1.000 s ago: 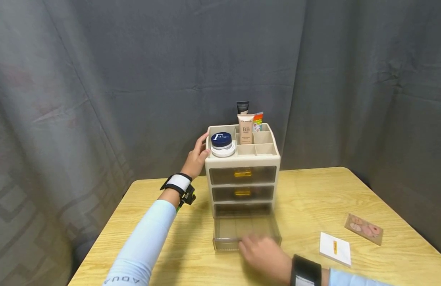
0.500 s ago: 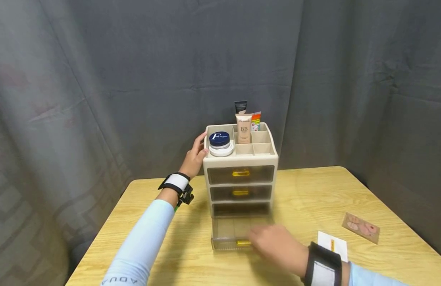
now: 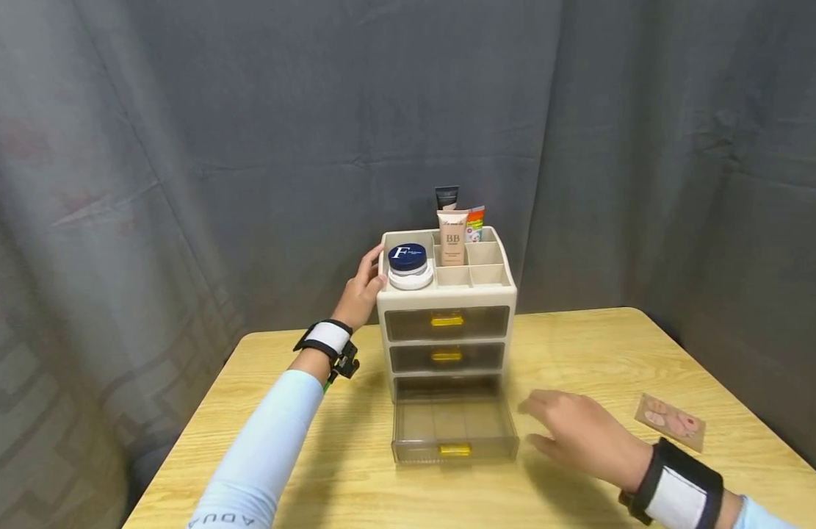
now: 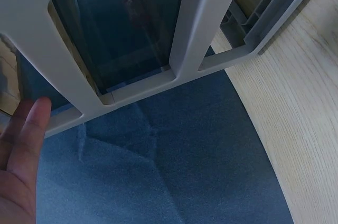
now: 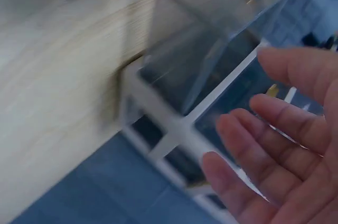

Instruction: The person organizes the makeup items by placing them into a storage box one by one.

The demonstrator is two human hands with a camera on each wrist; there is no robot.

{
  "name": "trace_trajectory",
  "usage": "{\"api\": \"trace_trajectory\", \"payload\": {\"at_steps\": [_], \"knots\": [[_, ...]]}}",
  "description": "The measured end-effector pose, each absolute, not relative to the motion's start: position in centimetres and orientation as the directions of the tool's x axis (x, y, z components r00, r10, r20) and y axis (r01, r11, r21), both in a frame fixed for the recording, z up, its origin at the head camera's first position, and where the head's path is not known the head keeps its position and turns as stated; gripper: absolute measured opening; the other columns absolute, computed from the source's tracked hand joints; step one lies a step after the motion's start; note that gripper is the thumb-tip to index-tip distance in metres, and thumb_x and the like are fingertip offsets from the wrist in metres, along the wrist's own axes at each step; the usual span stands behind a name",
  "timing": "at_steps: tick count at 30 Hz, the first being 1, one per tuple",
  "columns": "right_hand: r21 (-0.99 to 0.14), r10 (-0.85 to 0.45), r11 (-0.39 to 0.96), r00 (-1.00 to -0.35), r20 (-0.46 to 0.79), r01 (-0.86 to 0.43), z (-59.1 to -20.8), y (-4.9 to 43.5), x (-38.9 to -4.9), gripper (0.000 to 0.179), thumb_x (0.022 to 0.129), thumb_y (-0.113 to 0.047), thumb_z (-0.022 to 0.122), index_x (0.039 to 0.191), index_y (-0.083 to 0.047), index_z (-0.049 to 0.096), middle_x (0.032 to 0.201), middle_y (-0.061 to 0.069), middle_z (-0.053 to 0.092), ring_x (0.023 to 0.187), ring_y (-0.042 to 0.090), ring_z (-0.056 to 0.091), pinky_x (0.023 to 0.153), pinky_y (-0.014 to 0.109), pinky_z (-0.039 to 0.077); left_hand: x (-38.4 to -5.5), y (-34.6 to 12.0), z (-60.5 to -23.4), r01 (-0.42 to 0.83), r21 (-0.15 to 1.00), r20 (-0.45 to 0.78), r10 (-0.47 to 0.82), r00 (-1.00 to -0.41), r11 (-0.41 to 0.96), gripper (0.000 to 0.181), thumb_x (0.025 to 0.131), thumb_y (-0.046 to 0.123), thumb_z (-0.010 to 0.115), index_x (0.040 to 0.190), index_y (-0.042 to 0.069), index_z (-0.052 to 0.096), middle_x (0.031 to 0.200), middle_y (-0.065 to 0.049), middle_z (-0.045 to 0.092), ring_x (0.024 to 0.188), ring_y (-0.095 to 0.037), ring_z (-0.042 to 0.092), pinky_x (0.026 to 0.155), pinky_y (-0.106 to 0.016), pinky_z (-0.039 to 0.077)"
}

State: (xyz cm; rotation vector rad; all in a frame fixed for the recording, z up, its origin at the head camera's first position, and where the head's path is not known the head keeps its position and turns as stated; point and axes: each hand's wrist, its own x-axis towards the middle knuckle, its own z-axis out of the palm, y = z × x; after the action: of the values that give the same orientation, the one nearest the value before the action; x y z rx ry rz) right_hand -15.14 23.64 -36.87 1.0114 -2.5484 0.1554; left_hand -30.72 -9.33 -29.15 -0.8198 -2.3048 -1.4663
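Note:
A cream cosmetics organizer with drawers stands on the table. Its bottom drawer, see-through with a yellow handle, is pulled out and holds nothing visible. Against the organizer's upper left side rests my left hand, fingers along the side wall; the left wrist view shows its fingertips at the frame. To the right of the drawer my right hand hovers over the table, fingers loosely spread and holding nothing. The right wrist view shows its relaxed fingers apart from the organizer.
On top of the organizer stand a blue-lidded jar on a white round case, a BB cream tube, a black-ended tube and a small orange tube. A pinkish palette lies on the right. Grey curtains hang behind.
My right hand has left the bottom drawer's handle and moved right, now covering the white square case on the table. The drawer stays out. My left hand has stayed at the organizer's side.

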Motion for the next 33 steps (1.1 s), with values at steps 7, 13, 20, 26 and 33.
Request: {"api": "trace_trajectory", "payload": {"at_steps": [7, 13, 20, 26, 33], "knots": [[-0.127, -0.537, 0.817, -0.823, 0.183, -0.562, -38.0, 28.0, -15.3, 0.046, 0.069, -0.019, 0.085, 0.106, 0.001, 0.065, 0.102, 0.011, 0.063, 0.084, 0.028, 0.065, 0.069, 0.040, 0.054, -33.5, -9.6, -31.4, 0.610, 0.723, 0.534, 0.297, -0.791, 0.324, 0.058, 0.098, 0.014, 0.041, 0.153, 0.012, 0.025, 0.140, -0.025, 0.047, 0.125, -0.037, 0.049, 0.100, -0.052, 0.039], [-0.208, -0.425, 0.879, -0.903, 0.068, -0.429, -39.4, 30.6, -15.5, 0.062, 0.063, -0.030, 0.088, 0.110, 0.002, 0.063, 0.109, 0.015, 0.063, 0.089, 0.029, 0.064, 0.073, 0.042, 0.054, -34.5, -9.6, -31.9, 0.622, 0.714, 0.546, 0.300, -0.782, 0.323, 0.058, 0.098, 0.020, 0.042, 0.154, 0.018, 0.025, 0.141, -0.023, 0.047, 0.125, -0.035, 0.050, 0.099, -0.052, 0.040], [-0.219, -0.384, 0.901, -0.923, -0.003, -0.374, -40.5, 32.2, -15.2, 0.067, 0.058, -0.030, 0.089, 0.110, 0.003, 0.062, 0.101, 0.006, 0.062, 0.075, 0.014, 0.054, 0.063, 0.031, 0.049, -34.2, -9.7, -32.2, 0.607, 0.718, 0.531, 0.297, -0.794, 0.340, 0.059, 0.098, 0.020, 0.041, 0.154, 0.019, 0.024, 0.141, -0.023, 0.047, 0.124, -0.035, 0.050, 0.099, -0.053, 0.041], [-0.284, -0.301, 0.923, -0.946, -0.120, -0.258, -40.8, 32.5, -15.5, 0.061, 0.056, -0.018, 0.088, 0.107, 0.003, 0.061, 0.084, 0.000, 0.054, 0.068, 0.014, 0.048, 0.058, 0.029, 0.044, -34.2, -9.6, -32.1, 0.613, 0.717, 0.537, 0.298, -0.790, 0.332, 0.058, 0.098, 0.020, 0.040, 0.154, 0.019, 0.024, 0.142, -0.022, 0.046, 0.124, -0.035, 0.050, 0.098, -0.053, 0.041], [-0.286, -0.288, 0.926, -0.951, -0.112, -0.247, -41.1, 32.8, -15.9, 0.055, 0.053, -0.009, 0.082, 0.103, 0.002, 0.061, 0.082, 0.000, 0.052, 0.069, 0.016, 0.048, 0.059, 0.031, 0.045, -34.3, -9.6, -31.9, 0.610, 0.727, 0.538, 0.292, -0.791, 0.315, 0.059, 0.098, 0.016, 0.042, 0.154, 0.016, 0.023, 0.142, -0.022, 0.047, 0.125, -0.035, 0.050, 0.099, -0.053, 0.041]]}}
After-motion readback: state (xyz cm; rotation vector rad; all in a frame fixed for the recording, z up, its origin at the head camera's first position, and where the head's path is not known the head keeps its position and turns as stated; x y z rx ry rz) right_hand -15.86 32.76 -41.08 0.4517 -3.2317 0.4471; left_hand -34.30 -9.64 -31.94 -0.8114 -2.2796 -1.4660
